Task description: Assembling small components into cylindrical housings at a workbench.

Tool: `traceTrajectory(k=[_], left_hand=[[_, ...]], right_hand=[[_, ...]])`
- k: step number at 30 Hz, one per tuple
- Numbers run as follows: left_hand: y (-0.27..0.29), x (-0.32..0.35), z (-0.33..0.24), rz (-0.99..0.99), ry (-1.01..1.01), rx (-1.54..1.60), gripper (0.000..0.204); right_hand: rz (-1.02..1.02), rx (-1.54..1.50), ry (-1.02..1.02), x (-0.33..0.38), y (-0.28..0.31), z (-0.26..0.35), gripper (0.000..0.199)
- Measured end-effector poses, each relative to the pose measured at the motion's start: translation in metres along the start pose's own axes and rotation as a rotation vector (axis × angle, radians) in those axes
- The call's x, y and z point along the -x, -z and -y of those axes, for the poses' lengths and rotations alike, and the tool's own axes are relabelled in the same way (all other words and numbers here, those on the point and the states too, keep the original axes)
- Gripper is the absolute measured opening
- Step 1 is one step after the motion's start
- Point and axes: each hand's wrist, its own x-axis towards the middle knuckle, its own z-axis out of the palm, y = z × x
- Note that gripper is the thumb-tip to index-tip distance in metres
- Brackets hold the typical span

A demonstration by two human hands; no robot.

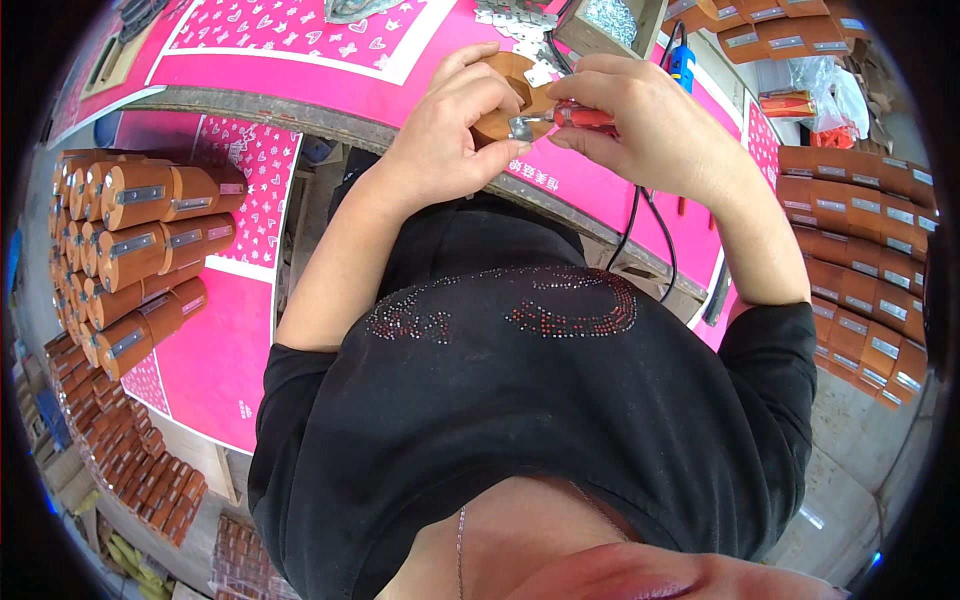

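Note:
My left hand (447,138) is closed around a brown rounded wooden piece (517,68) at the table's near edge. Its thumb presses beside a small shiny metal plate (520,129) on that piece. From the right, my right hand (650,120) grips the red handle of a screwdriver (583,116). The screwdriver's shaft points left and its tip is at the metal plate; whether it sits in a screw is too small to tell. Part of the wooden piece is hidden behind my fingers.
Beyond my hands are loose metal plates (515,20) and a wooden box of small metal bits (610,24). A blue tool (682,66) with a black cable lies right. Stacked wooden pieces with plates stand left (140,250) and right (860,270).

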Motion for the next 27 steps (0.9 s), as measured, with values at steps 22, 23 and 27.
traceTrajectory(k=[22,23,27], left_hand=[[-0.002,0.002,0.004,-0.02,-0.029,0.015,0.035],[-0.002,0.002,0.004,-0.02,-0.03,0.016,0.035],[-0.005,0.002,0.001,-0.069,-0.033,0.063,0.023]], right_hand=[[0.309,0.228,0.067,-0.037,0.022,0.029,0.017],[0.375,0.238,0.056,-0.039,0.023,0.03,0.018],[0.355,0.306,0.079,-0.047,0.023,0.037,0.02]])
